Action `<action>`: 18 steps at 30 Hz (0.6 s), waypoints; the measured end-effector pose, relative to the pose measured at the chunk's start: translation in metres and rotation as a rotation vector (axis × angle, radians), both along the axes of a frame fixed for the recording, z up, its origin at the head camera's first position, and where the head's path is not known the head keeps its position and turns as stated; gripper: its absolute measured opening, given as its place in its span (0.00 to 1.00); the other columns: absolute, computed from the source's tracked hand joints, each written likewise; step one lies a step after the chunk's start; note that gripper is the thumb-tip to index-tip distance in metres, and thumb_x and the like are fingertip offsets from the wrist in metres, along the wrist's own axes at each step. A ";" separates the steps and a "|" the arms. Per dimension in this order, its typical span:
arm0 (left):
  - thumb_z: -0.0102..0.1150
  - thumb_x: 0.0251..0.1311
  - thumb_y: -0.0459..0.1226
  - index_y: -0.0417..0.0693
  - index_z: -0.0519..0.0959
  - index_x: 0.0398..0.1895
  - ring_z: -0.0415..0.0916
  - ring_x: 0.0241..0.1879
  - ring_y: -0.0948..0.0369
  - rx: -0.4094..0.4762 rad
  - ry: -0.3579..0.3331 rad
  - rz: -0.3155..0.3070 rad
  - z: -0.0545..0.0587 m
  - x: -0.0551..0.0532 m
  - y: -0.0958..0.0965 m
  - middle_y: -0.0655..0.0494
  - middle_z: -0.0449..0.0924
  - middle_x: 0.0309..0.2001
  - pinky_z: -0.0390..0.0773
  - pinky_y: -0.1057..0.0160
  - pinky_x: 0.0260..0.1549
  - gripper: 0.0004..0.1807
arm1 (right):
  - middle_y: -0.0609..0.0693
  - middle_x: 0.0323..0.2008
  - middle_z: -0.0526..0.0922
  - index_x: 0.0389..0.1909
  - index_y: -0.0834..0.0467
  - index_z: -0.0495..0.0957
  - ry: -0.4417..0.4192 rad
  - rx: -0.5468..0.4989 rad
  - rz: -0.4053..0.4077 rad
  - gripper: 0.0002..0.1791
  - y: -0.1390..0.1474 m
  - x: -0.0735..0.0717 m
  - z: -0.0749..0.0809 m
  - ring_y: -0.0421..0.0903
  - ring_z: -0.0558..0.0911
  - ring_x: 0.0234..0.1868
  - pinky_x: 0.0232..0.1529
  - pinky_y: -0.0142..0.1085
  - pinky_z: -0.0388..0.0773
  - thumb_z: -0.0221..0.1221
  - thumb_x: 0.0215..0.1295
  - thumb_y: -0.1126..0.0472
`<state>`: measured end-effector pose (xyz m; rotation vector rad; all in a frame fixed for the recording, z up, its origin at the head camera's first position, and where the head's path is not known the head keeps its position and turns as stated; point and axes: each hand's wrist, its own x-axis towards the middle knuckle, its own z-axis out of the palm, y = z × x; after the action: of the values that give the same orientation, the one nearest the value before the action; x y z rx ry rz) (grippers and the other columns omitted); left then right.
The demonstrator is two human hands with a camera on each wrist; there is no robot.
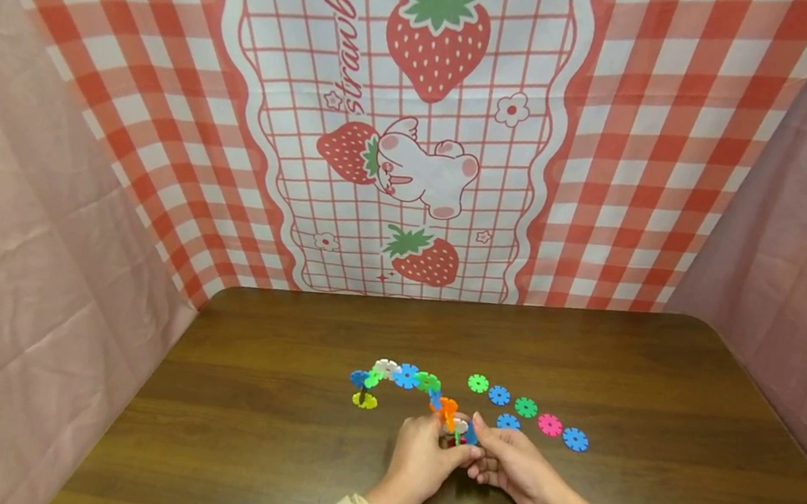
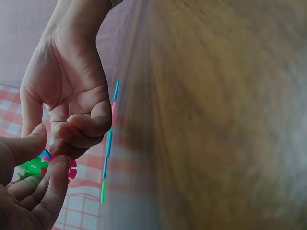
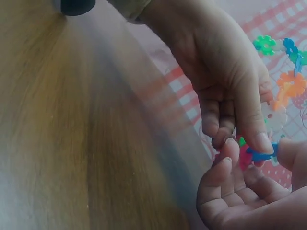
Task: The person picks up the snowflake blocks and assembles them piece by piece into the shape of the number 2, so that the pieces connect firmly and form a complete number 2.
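A curved chain of notched plastic discs point(image 1: 407, 375) runs from a yellow disc point(image 1: 365, 401) on the left to my hands, held up at that end. My left hand point(image 1: 420, 456) grips the near end of the chain, below an orange disc point(image 1: 448, 411) and a white disc point(image 3: 276, 118). Opposite it, my right hand point(image 1: 520, 472) pinches a blue disc point(image 3: 261, 156) between thumb and fingers. Against the blue disc sits a pink disc point(image 3: 245, 158), partly covered by the fingers. The fingertips of both hands meet around these pieces.
Loose discs lie on the brown wooden table point(image 1: 258, 453) to the right of the chain, among them a green disc point(image 1: 478, 383), a pink disc point(image 1: 550, 425) and a blue disc point(image 1: 575, 440). A strawberry-print cloth point(image 1: 422, 162) hangs behind the table, with pink curtains point(image 1: 801, 276) at both sides.
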<state>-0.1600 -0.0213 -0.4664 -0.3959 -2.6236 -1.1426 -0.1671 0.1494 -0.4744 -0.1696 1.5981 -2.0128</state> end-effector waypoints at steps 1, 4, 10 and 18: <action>0.79 0.42 0.45 0.46 0.84 0.28 0.70 0.20 0.67 0.004 -0.006 0.000 0.000 0.000 0.000 0.61 0.80 0.21 0.68 0.71 0.21 0.16 | 0.45 0.26 0.82 0.32 0.58 0.79 0.003 0.007 0.004 0.24 0.000 0.000 0.000 0.38 0.79 0.27 0.33 0.29 0.77 0.46 0.76 0.45; 0.79 0.42 0.44 0.45 0.83 0.25 0.67 0.19 0.70 0.025 -0.026 0.001 -0.001 -0.001 -0.001 0.63 0.78 0.19 0.66 0.72 0.18 0.16 | 0.47 0.27 0.82 0.34 0.60 0.79 0.024 0.044 0.015 0.26 -0.001 0.000 -0.001 0.39 0.79 0.28 0.33 0.29 0.78 0.44 0.76 0.44; 0.79 0.42 0.44 0.47 0.85 0.28 0.67 0.20 0.71 0.055 -0.048 -0.001 -0.001 -0.002 -0.004 0.63 0.79 0.21 0.67 0.72 0.19 0.14 | 0.51 0.29 0.84 0.36 0.65 0.80 0.108 0.166 -0.010 0.30 -0.001 -0.001 -0.001 0.40 0.79 0.25 0.29 0.31 0.78 0.42 0.77 0.43; 0.79 0.41 0.45 0.53 0.86 0.30 0.68 0.22 0.69 0.051 -0.053 0.022 0.000 -0.003 -0.010 0.67 0.79 0.22 0.67 0.70 0.22 0.13 | 0.52 0.25 0.82 0.42 0.70 0.80 0.471 0.553 -0.145 0.13 0.019 -0.017 0.000 0.42 0.75 0.17 0.19 0.33 0.76 0.57 0.71 0.61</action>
<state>-0.1629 -0.0310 -0.4659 -0.3307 -2.6306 -1.2270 -0.1845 0.1688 -0.4743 -0.3393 2.4625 -1.6202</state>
